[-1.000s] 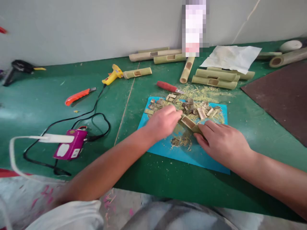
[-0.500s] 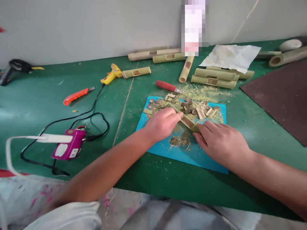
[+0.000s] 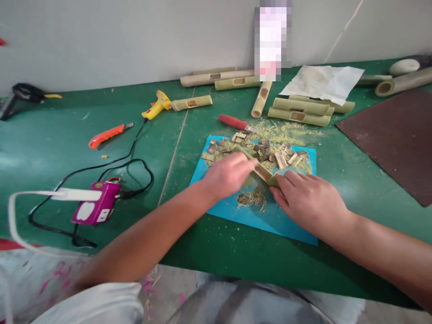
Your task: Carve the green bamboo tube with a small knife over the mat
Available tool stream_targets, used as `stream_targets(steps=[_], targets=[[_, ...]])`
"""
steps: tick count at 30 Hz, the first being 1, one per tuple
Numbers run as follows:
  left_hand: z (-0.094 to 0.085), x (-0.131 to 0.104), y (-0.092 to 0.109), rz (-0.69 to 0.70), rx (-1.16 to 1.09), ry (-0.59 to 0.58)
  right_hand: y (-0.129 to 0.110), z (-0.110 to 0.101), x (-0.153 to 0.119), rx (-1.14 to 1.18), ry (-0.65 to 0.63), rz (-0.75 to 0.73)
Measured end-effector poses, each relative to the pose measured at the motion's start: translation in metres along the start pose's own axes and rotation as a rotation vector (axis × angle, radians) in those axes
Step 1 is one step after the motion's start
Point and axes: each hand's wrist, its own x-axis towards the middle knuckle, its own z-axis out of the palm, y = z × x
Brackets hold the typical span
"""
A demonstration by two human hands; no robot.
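A bamboo tube (image 3: 263, 172) with a rectangular opening is held slantwise over a blue sheet (image 3: 229, 213). My left hand (image 3: 229, 174) is closed around its far left part, and my right hand (image 3: 308, 195) grips its near right end. The opening shows between the two hands. Beyond them, bamboo chips (image 3: 266, 150) and shavings cover the back of the sheet. A smaller heap of shavings (image 3: 252, 199) lies just in front of the tube. The red-handled knife (image 3: 233, 121) rests behind the sheet.
An orange cutter (image 3: 107, 136), a yellow glue gun (image 3: 158, 105) and a purple power adapter (image 3: 93, 204) with cables lie left on the green table (image 3: 141, 234). Cut bamboo tubes (image 3: 299, 115) and white paper (image 3: 320, 82) are at the back; a brown board (image 3: 394, 139) is at right.
The view has shifted very slightly. My right hand appears a little further left; both hands keep their hold on the bamboo tube.
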Motion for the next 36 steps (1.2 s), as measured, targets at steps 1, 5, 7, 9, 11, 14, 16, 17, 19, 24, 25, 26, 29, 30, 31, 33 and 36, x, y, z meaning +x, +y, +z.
stream_targets(steps=[1, 5, 7, 9, 11, 14, 16, 17, 19, 24, 25, 26, 29, 30, 31, 33, 36], targets=[[0.000, 0.001, 0.000, -0.032, 0.024, 0.037, 0.000, 0.000, 0.000, 0.002, -0.002, 0.002], [-0.003, 0.002, -0.001, -0.063, 0.018, 0.026, -0.002, -0.001, -0.001, -0.001, -0.010, 0.004], [-0.004, 0.003, 0.001, -0.048, 0.001, 0.005, -0.002, -0.001, -0.001, -0.005, -0.010, 0.005], [-0.004, 0.003, 0.003, -0.061, 0.041, 0.057, -0.003, -0.001, -0.001, -0.008, -0.009, 0.005], [-0.005, 0.003, 0.006, -0.064, 0.056, 0.039, -0.004, -0.001, 0.000, -0.012, -0.011, -0.001], [-0.005, 0.002, 0.008, -0.064, 0.020, -0.021, -0.007, -0.002, 0.000, -0.029, -0.014, -0.017], [-0.006, 0.001, 0.008, -0.096, 0.041, 0.022, -0.009, -0.004, 0.000, -0.037, -0.020, -0.026], [-0.006, 0.001, 0.008, -0.105, 0.048, 0.032, -0.011, -0.004, 0.000, -0.039, -0.025, -0.033], [-0.006, 0.000, 0.008, -0.091, 0.026, 0.004, -0.012, -0.005, 0.000, -0.046, -0.036, -0.043], [-0.008, -0.001, 0.008, -0.106, 0.040, 0.046, -0.014, -0.005, -0.001, -0.067, -0.047, -0.044], [-0.008, -0.001, 0.008, -0.107, 0.036, 0.029, -0.014, -0.005, -0.001, -0.070, -0.046, -0.048], [-0.008, -0.001, 0.008, -0.102, 0.022, 0.007, -0.015, -0.005, -0.001, -0.073, -0.044, -0.052], [-0.008, -0.001, 0.007, -0.098, 0.004, 0.027, -0.015, -0.005, -0.001, -0.080, -0.031, -0.045], [-0.007, -0.001, 0.006, -0.100, 0.016, 0.047, -0.014, -0.005, -0.001, -0.084, -0.028, -0.041], [-0.007, -0.001, 0.006, -0.101, 0.029, 0.055, -0.014, -0.005, -0.001, -0.087, -0.024, -0.042], [-0.007, 0.000, 0.006, -0.090, 0.020, 0.023, -0.014, -0.005, -0.001, -0.090, -0.023, -0.050], [-0.007, 0.000, 0.005, -0.084, 0.020, 0.053, -0.013, -0.005, -0.002, -0.089, -0.026, -0.042]])
